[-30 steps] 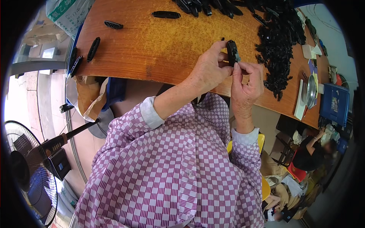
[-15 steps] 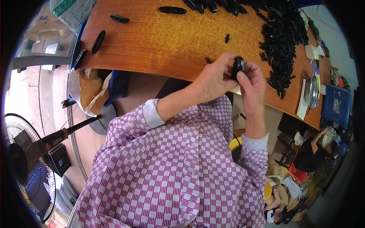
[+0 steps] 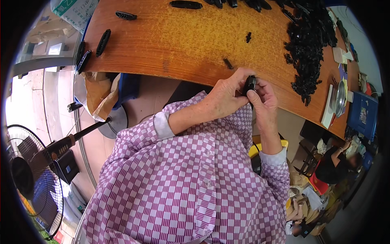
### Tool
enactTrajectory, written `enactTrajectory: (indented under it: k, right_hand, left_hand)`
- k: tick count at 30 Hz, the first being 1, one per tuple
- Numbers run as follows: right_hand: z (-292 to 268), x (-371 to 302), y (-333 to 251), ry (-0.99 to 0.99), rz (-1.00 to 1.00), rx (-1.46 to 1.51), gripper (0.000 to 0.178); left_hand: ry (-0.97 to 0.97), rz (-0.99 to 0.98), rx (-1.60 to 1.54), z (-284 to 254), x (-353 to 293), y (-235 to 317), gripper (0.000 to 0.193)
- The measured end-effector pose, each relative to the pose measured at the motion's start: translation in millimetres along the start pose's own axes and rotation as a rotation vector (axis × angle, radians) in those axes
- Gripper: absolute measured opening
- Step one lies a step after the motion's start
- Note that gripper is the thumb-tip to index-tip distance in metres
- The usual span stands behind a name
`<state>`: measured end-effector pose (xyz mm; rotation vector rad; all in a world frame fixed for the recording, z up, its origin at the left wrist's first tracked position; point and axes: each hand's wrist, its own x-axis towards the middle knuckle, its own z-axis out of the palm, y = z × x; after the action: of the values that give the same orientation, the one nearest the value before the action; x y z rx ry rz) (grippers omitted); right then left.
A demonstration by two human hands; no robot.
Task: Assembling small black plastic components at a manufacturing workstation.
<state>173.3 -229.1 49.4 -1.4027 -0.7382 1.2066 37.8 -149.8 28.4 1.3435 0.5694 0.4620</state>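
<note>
Between my two hands, just off the table's near edge, is a glossy black elongated plastic part (image 3: 250, 83). My left hand (image 3: 227, 92) grips it from the left, fingers curled round its far side. With thumb and bent fingers, my right hand (image 3: 264, 96) pinches the same part from the right. My fingers cover much of it. A short black piece (image 3: 228, 63) lies on the wooden table (image 3: 195, 44) just beyond my left hand, and another small black piece (image 3: 248, 37) sits farther off.
A heap of small black parts (image 3: 306, 61) covers the table's right side. Long black parts (image 3: 104, 42) lie at the left. A metal bowl (image 3: 338, 98) and blue box (image 3: 361, 116) stand far right. A paper-lined bin (image 3: 99, 95) and fan (image 3: 32, 175) are left; a person (image 3: 331, 164) sits right.
Both hands, still holding the black part, have come slightly nearer my body. The short piece on the table beyond them now shows more fully. The view has shifted a little.
</note>
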Motion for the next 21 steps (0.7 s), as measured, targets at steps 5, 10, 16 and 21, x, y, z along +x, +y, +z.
enactTrajectory:
  k: [5,10,16,21]
  right_hand:
    - [0.8,3.2,7.0,0.033,-0.043,0.035,0.028]
    - [21.2,7.8,0.5,0.1,-0.109,0.006,0.025]
    - [19.8,17.3,6.0,0.125,-0.26,-0.15,0.013]
    - [2.6,22.5,5.5,0.051,0.014,0.206,0.01]
  left_hand:
    - [0.003,0.043,0.07,-4.1,2.3,4.0,0.061]
    - [0.12,0.099,0.044,-4.3,10.4,0.4,0.063]
    - [0.1,0.026,0.187,-16.4,17.1,10.0,0.068]
    - [0.09,0.023,0.148,-19.7,21.4,5.9,0.07]
